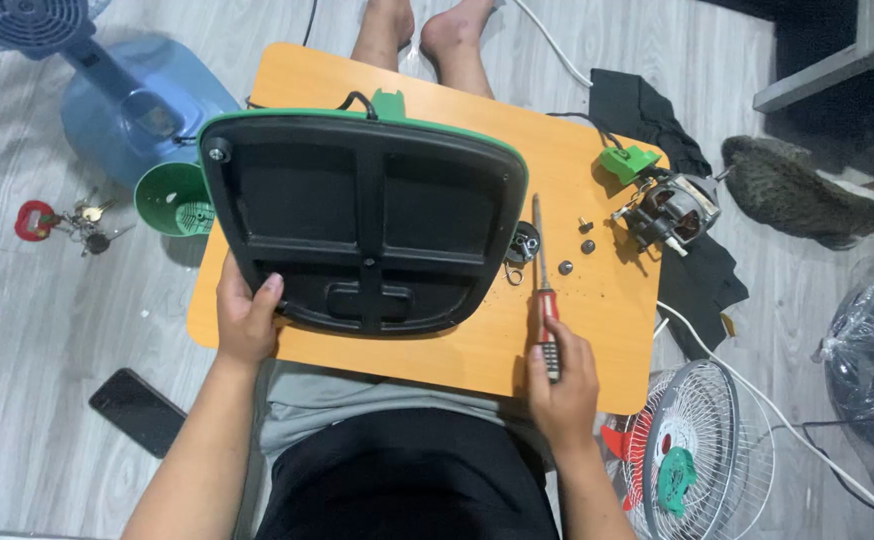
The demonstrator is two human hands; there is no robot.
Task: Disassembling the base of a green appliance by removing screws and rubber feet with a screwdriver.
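We see a black fan base plate (362, 235) with a green rim, flipped underside-up on the orange bench (597, 330), taking up most of its left half. Turned over like this, its ribs and screw holes face the camera; one screw sits at its upper-left corner. The left hand (247, 318) clamps the plate's near-left edge, thumb on top, fingers (269, 290) curled over the rim, likely to steady it. The right hand (562, 385) is closed around the handle of a red-and-black screwdriver (544, 295), which lies just right of the plate, its shaft pointing away from the person and its tip resting flat on the bench.

Beside the shaft sit small loose parts: a metal bracket (522, 245) touching the plate's right edge, and a few dark screws or caps (577, 250) a little further right. At the bench's far-right corner rests a bare fan motor (672, 210) with a green plastic piece (627, 162) on it, partly over a black cloth (647, 110).

Off the bench, on the floor: a wire fan guard (697, 450) with red blade at lower right, a green cup-shaped part (172, 200) and a blue fan (127, 90) at upper left, keys (72, 220), a dark phone (139, 410), a cat (807, 195) at right, and a plastic bag (872, 350). Bare feet (427, 35) show beyond the bench.
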